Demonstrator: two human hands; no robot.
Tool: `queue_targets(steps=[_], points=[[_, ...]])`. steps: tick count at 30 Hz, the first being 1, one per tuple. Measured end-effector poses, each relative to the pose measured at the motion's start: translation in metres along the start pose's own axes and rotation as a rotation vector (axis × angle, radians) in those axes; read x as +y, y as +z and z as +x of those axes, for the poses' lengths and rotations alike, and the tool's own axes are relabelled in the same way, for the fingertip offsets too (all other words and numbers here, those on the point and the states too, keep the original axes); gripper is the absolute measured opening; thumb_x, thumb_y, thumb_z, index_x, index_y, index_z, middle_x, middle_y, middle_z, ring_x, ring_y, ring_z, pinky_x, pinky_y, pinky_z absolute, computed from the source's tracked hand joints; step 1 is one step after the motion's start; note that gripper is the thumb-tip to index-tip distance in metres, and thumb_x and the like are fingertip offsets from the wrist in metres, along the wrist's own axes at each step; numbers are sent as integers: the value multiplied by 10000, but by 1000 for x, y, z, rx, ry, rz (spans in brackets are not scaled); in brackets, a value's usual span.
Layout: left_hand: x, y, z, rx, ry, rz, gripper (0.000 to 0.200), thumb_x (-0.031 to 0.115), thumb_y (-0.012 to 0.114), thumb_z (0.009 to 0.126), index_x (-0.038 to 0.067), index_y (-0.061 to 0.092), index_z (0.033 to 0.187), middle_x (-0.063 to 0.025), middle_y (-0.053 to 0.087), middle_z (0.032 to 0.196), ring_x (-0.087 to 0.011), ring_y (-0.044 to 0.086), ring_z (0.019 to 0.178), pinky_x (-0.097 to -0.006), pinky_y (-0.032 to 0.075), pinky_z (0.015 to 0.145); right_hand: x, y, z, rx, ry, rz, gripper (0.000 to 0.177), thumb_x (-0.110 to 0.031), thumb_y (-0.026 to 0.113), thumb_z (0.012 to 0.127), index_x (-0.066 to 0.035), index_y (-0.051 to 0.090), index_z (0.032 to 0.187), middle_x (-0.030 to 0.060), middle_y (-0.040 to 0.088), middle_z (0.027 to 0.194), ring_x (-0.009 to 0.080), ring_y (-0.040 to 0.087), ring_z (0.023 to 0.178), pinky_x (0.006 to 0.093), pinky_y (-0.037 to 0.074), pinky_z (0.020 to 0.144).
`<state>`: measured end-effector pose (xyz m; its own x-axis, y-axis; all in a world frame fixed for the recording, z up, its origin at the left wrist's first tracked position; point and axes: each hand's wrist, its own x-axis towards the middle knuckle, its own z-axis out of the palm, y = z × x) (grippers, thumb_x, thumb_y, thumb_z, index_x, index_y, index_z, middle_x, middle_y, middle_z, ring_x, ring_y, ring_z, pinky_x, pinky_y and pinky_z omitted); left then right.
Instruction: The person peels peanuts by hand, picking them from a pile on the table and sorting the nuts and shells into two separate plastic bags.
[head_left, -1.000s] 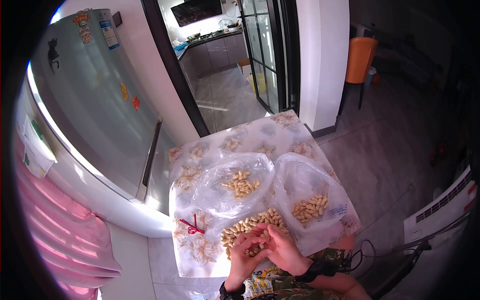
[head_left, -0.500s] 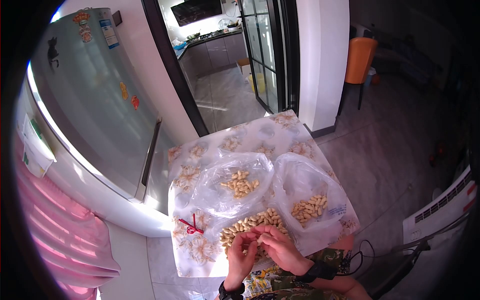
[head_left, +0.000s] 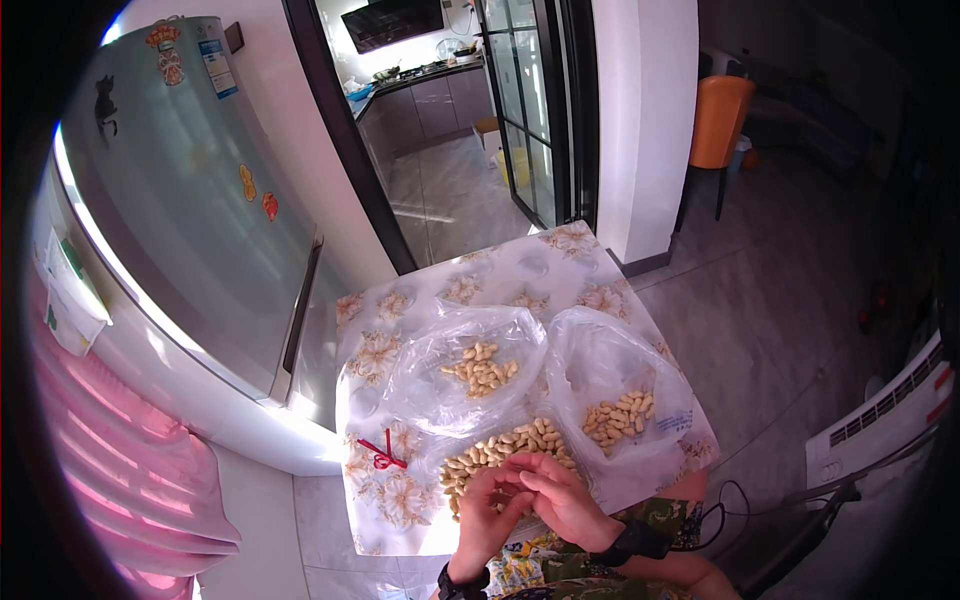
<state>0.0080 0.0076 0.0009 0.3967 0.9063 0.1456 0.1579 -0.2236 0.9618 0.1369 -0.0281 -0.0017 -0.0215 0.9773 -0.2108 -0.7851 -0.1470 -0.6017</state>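
Observation:
My left hand point(head_left: 488, 512) and my right hand point(head_left: 562, 503) meet at their fingertips, low over a heap of unshelled peanuts point(head_left: 515, 440) in a shallow clear container. The fingers of both hands are curled and pinched together. Whatever lies between them is hidden from view. Beyond the heap, an open clear plastic bag point(head_left: 415, 395) holds a smaller pile of peanuts point(head_left: 485, 372). To the right, a second clear bag point(head_left: 580, 345) with peanuts point(head_left: 620, 415) inside lies open beside the container.
A red ribbon-like item point(head_left: 383, 456) lies on the flowered tablecloth point(head_left: 400, 500) at the left. A fridge point(head_left: 200, 220) stands beyond the table's left side. Farther off are an open glass door point(head_left: 525, 110) and an orange chair point(head_left: 722, 120).
A pale peanut-like piece showed between the fingertips half a second ago and is now out of sight. The fingers have shifted slightly closer together; bags and heaps stay put.

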Motion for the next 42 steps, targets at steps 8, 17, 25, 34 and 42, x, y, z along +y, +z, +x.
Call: queue_targets(steps=[8,17,25,34,42], points=[[6,-3,1,12,28,145,154,-15,671,783,11,659,934,-48,585,884,-111,595,714,-238,491,616,5,2,-6,-139,5,-172,489,-196,464,998,0,295,1414,95,417,1342,162,397,1251,327,326,1050],[-16,0,-4,73,70,119,47,4,623,862,1,618,908,-53,608,827,-129,599,700,-250,495,617,-5,7,-11,-180,-50,-326,416,-125,524,978,-19,380,1353,62,485,1249,119,480,1151,270,397,991],[-16,-8,-9,97,-106,-477,138,118,622,925,11,534,922,-22,624,839,-66,596,730,-208,509,629,10,-12,-4,-216,-226,-453,210,-35,588,927,15,540,1125,70,543,1153,112,583,991,264,515,827],[-5,-9,-11,43,-95,-514,133,30,659,878,-5,578,978,-54,657,909,-101,614,832,-239,504,769,-4,-6,-8,-37,-190,-422,121,-53,638,902,6,580,990,25,625,857,76,603,746,202,495,676],[-13,-12,-12,49,-99,-541,103,15,610,906,-9,586,1004,-62,664,934,-106,609,875,-247,488,804,-6,2,-11,-40,-208,-461,127,-49,650,893,6,593,991,24,633,865,66,588,726,198,474,635]])
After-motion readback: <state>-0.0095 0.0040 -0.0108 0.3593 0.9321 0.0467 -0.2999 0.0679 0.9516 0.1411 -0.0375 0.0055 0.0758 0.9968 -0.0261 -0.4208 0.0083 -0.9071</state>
